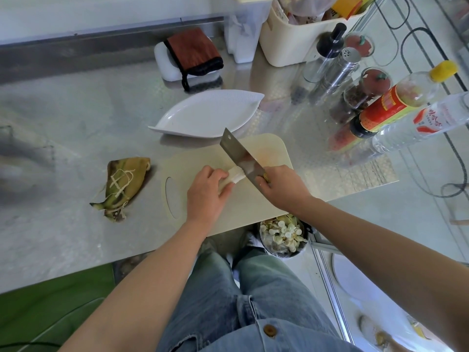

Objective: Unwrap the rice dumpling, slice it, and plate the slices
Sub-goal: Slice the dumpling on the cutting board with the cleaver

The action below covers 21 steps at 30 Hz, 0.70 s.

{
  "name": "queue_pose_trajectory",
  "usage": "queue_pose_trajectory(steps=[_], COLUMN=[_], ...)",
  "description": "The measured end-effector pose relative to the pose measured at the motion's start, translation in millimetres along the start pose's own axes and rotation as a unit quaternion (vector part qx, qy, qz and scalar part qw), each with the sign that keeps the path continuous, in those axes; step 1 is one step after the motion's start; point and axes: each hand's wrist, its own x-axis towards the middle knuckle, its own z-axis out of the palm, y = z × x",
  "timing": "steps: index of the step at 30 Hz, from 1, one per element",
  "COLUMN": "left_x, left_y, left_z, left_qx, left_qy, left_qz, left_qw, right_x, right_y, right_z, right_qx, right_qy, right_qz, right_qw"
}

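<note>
The rice dumpling (234,175), already stripped of its wrapping, lies pale and white near the middle of the cutting board (256,199). It is pinned there by the left hand (206,191), whose fingers (215,174) are curled over its near end and clenched on it, presumably so that the sticky rice cannot roll or drag under the blade. The uncovered far end is left exposed toward two o'clock, where the cleaver (239,156) is set across it. The cleaver's handle is gripped firmly by the right hand (281,188), with the blade angled up and away toward eleven o'clock; the edge appears to be biting into the dumpling close to the left fingertips, so a slice seems to be in progress. No finished slice can be made out on the board.

A white leaf-shaped plate (203,115) waits empty at twelve o'clock, just beyond the board's far edge and within easy reach for the slices. The discarded leaf wrapper (124,184), with its string lying on it, is set aside at nine o'clock on the steel bench (63,138), clear of the cutting area.
</note>
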Motion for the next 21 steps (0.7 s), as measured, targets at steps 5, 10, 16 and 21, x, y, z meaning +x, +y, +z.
queue_pose_trajectory(steps=[5,10,16,21], left_x=[0.7,1.7,2.0,2.4], left_y=[0.1,-0.1,-0.7,-0.3], left_z=[0.3,0.3,-0.5,-0.8], left_qx=[-0.005,-0.005,-0.001,-0.001], left_qy=[0.004,0.002,-0.003,-0.002], left_qz=[0.0,0.002,0.0,-0.003], left_qw=[1.0,1.0,1.0,1.0], right_x=[1.5,4.1,2.7,2.4], right_y=[3.4,5.9,5.7,3.0], right_z=[15.5,20.9,13.0,-3.4], right_qx=[0.006,-0.021,-0.008,0.002], right_qy=[0.004,-0.01,0.0,0.031], right_qz=[0.004,0.005,-0.009,-0.03], right_qw=[1.0,1.0,1.0,0.999])
